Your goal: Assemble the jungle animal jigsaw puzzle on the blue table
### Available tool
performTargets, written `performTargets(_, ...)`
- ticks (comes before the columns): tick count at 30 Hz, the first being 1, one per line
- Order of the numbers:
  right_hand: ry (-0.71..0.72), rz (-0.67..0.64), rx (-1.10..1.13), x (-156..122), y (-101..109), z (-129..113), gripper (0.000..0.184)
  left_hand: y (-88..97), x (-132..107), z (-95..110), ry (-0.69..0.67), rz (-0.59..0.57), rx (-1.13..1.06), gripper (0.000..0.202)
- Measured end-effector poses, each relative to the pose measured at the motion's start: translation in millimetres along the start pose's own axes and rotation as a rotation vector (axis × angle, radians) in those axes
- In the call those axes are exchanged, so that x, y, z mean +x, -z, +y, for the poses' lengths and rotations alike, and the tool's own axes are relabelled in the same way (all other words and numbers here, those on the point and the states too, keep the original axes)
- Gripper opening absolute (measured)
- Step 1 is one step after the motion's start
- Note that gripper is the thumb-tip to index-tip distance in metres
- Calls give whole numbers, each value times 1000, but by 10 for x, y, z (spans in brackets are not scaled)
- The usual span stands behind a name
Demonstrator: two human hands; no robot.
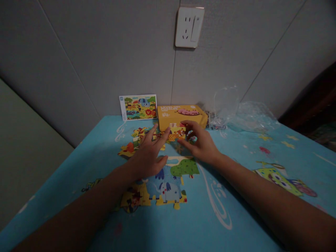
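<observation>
My left hand (149,154) is open, fingers spread, reaching over the joined puzzle pieces. My right hand (201,141) has its thumb and forefinger at the right end of a yellow puzzle piece (177,134) with an orange animal on it, and appears to grip it. That piece is just in front of the yellow puzzle box (181,113). Below my hands lies a partly joined puzzle (169,187) showing blue elephants and a green tree. Loose or joined pieces (127,149) lie left of my left hand, which hides some of them.
A picture card (139,106) of the animal scene leans on the wall beside the box. Crumpled clear plastic bags (246,113) lie at the right back. A wall socket (189,28) is above. The blue patterned cloth (86,164) covers the table.
</observation>
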State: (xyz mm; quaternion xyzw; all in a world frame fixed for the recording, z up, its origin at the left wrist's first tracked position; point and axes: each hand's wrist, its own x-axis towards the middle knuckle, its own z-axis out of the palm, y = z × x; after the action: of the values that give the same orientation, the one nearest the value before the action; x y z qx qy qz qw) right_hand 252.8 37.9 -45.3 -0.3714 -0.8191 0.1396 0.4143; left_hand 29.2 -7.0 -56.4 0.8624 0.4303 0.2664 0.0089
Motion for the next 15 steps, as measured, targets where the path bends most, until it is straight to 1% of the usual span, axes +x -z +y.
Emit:
performTargets(3,-28,15,39,-6,-4,-2,40,15,4,19,1,-20,9,83)
performTargets(6,-79,137,-59,12,27,43,31,25,8,29,11,-48,-1,81)
performTargets(8,-154,220,-133,35,70,100,31,23,8,22,15,-51,-4,80)
performTargets(10,-260,259,-194,60,120,166,31,10,4,7,18,-42,3,79)
performTargets(12,-371,239,-267,81,162,229,30,-13,0,-13,35,-38,21,79)
performTargets(15,-477,129,-422,96,186,299,31,-51,-2,-47,111,-14,72,77)
